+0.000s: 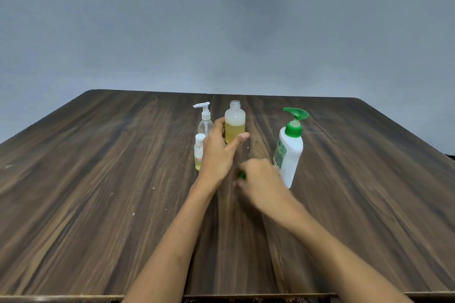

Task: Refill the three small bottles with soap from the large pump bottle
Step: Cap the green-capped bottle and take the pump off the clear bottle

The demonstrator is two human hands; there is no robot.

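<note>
A dark wood-grain desk (98, 179) filled the lower half of the view, its boards streaked in brown and grey and its far corners rounded. A few pale specks (133, 214) lay scattered on its left part, and one more small speck (247, 147) lay near the middle. Behind the desk rose a plain grey-blue wall (147, 19), with a soft, darker shadow (256, 19) spread across its upper right. Along the near edge of the desk a strip of dark patterned fabric (258, 300) showed below.
</note>
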